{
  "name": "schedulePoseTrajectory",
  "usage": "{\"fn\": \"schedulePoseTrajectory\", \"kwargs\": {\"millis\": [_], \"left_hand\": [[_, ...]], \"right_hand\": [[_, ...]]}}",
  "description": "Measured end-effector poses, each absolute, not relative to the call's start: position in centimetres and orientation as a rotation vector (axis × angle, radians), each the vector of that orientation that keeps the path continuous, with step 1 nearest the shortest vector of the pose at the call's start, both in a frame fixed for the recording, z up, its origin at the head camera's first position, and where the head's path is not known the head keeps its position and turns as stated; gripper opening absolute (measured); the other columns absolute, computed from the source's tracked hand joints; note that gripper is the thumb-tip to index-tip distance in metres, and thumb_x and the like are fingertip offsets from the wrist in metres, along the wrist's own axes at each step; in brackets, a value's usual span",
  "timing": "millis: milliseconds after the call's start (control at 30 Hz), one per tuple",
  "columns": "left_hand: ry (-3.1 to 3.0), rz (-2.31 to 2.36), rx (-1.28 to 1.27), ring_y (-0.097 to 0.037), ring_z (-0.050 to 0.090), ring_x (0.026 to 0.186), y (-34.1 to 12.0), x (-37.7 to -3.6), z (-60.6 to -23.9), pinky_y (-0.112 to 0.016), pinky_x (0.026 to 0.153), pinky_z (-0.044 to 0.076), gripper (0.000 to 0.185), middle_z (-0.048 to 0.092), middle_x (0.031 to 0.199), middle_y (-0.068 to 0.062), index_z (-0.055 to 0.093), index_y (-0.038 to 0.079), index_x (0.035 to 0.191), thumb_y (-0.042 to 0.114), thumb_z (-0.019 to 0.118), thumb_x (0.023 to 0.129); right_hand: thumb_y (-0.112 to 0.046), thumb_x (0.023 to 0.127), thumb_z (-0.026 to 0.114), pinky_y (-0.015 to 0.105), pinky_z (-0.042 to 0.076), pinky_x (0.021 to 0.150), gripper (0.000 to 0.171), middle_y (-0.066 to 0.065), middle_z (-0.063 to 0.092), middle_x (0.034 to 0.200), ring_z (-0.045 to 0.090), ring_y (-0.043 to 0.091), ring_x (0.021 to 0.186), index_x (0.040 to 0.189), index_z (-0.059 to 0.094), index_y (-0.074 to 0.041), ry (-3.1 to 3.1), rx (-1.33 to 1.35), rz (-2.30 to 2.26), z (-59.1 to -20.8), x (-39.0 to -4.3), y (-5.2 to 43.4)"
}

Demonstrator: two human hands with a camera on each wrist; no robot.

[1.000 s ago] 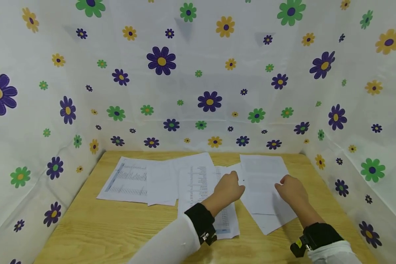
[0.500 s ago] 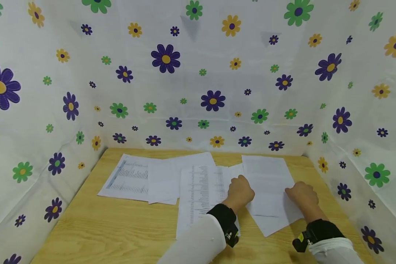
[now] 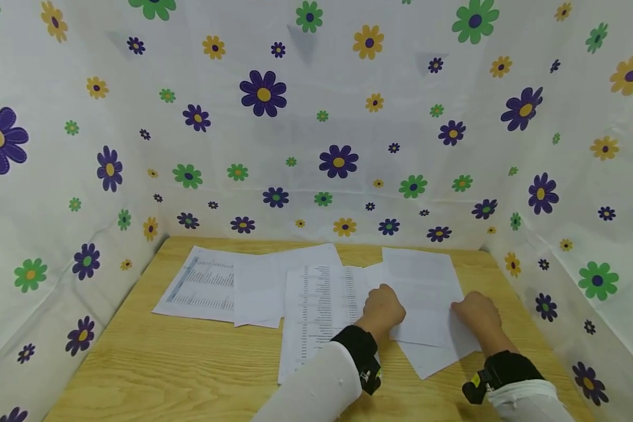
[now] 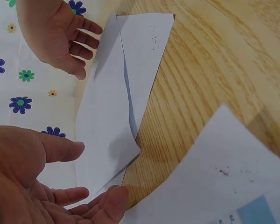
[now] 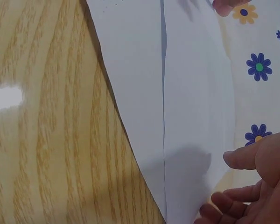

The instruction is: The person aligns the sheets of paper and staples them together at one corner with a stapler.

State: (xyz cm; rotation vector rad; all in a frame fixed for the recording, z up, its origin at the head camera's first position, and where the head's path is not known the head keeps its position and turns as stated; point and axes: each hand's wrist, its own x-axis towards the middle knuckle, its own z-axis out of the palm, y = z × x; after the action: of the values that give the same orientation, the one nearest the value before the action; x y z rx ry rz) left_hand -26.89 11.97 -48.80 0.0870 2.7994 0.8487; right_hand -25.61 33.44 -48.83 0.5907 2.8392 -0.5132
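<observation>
Two overlapping blank white sheets (image 3: 422, 293) lie on the wooden table (image 3: 190, 363), right of centre. My left hand (image 3: 384, 308) is at their left edge and my right hand (image 3: 475, 310) at their right edge. In the left wrist view the left hand (image 4: 98, 172) shows its palm with relaxed fingers beside the sheets (image 4: 112, 107), holding nothing. The right hand (image 4: 60, 37) faces it from the far edge, fingers loosely bent. In the right wrist view the right hand (image 5: 233, 186) hovers by the sheets' (image 5: 186, 93) edge, also holding nothing.
A printed sheet of columns (image 3: 319, 305) lies under my left forearm. Another blank sheet (image 3: 261, 281) and a printed table sheet (image 3: 203, 284) lie further left. Flowered cloth walls (image 3: 316, 146) close in the table at the back and on both sides.
Both hands have shifted slightly right and toward me, staying at either edge of the blank sheets. The sheets lie much as before.
</observation>
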Motion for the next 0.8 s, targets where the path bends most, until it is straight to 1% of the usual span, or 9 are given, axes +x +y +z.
{"fn": "schedulePoseTrajectory", "kwargs": {"millis": [133,333,400,500,600,667,700,800], "left_hand": [[2.811,0.841,0.095,-0.027,0.064,0.083,12.0,-26.9,-48.7,-0.042,0.072,0.057,0.034,0.064,0.096,-0.018,0.061,-0.004,0.110,0.017,0.071,0.085],[2.808,0.813,0.124,-0.025,0.063,0.078,11.9,-27.0,-48.5,-0.039,0.068,0.057,0.034,0.066,0.093,-0.016,0.062,-0.004,0.112,0.018,0.070,0.087],[2.798,0.801,0.127,-0.023,0.061,0.074,11.7,-27.1,-48.5,-0.038,0.064,0.054,0.032,0.065,0.089,-0.013,0.062,-0.003,0.111,0.018,0.069,0.088],[2.773,0.802,0.120,-0.022,0.056,0.069,11.5,-27.4,-48.5,-0.035,0.057,0.048,0.028,0.061,0.082,-0.008,0.063,-0.001,0.108,0.018,0.067,0.088],[2.750,0.826,0.119,-0.021,0.053,0.067,11.4,-27.6,-48.5,-0.035,0.055,0.044,0.024,0.058,0.078,-0.006,0.062,-0.001,0.104,0.017,0.065,0.088],[2.742,0.842,0.121,-0.021,0.053,0.067,11.3,-27.7,-48.5,-0.035,0.055,0.044,0.024,0.058,0.078,-0.006,0.062,-0.001,0.102,0.017,0.066,0.087],[2.739,0.851,0.121,-0.021,0.053,0.068,11.3,-27.8,-48.5,-0.035,0.056,0.044,0.023,0.058,0.079,-0.006,0.061,-0.001,0.102,0.017,0.065,0.087],[2.741,0.891,0.125,-0.022,0.053,0.066,11.2,-27.8,-48.6,-0.035,0.054,0.044,0.022,0.059,0.078,-0.007,0.062,-0.001,0.101,0.015,0.065,0.087]], "right_hand": [[-0.017,0.097,0.057,0.045,0.052,0.076,0.043,0.031,0.065,0.100,0.059,0.033,0.083,0.110,0.058,0.023,2.880,0.555,-0.563,-48.9,-25.8,33.4],[-0.013,0.091,0.055,0.043,0.052,0.068,0.035,0.028,0.066,0.089,0.058,0.032,0.076,0.097,0.061,0.021,2.934,0.525,-0.595,-49.3,-25.5,33.4],[-0.012,0.089,0.054,0.042,0.051,0.065,0.033,0.026,0.065,0.087,0.057,0.031,0.075,0.096,0.062,0.019,2.942,0.540,-0.628,-49.6,-25.3,33.3],[-0.012,0.089,0.054,0.039,0.048,0.061,0.032,0.023,0.062,0.082,0.055,0.030,0.072,0.094,0.062,0.019,2.959,0.559,-0.674,-50.1,-25.2,33.2],[-0.012,0.091,0.054,0.038,0.047,0.060,0.032,0.022,0.060,0.079,0.054,0.031,0.071,0.090,0.062,0.019,2.994,0.569,-0.722,-50.6,-25.3,33.0],[-0.013,0.092,0.055,0.040,0.048,0.063,0.033,0.024,0.060,0.080,0.055,0.033,0.073,0.091,0.062,0.020,3.005,0.572,-0.769,-50.6,-25.4,32.8],[-0.013,0.093,0.054,0.042,0.050,0.066,0.035,0.028,0.061,0.084,0.057,0.036,0.076,0.094,0.061,0.021,3.008,0.573,-0.783,-50.6,-25.4,32.7],[-0.011,0.094,0.047,0.049,0.053,0.082,0.041,0.039,0.062,0.107,0.061,0.044,0.094,0.111,0.060,0.024,2.974,0.589,-0.852,-50.4,-25.5,32.5]]}}
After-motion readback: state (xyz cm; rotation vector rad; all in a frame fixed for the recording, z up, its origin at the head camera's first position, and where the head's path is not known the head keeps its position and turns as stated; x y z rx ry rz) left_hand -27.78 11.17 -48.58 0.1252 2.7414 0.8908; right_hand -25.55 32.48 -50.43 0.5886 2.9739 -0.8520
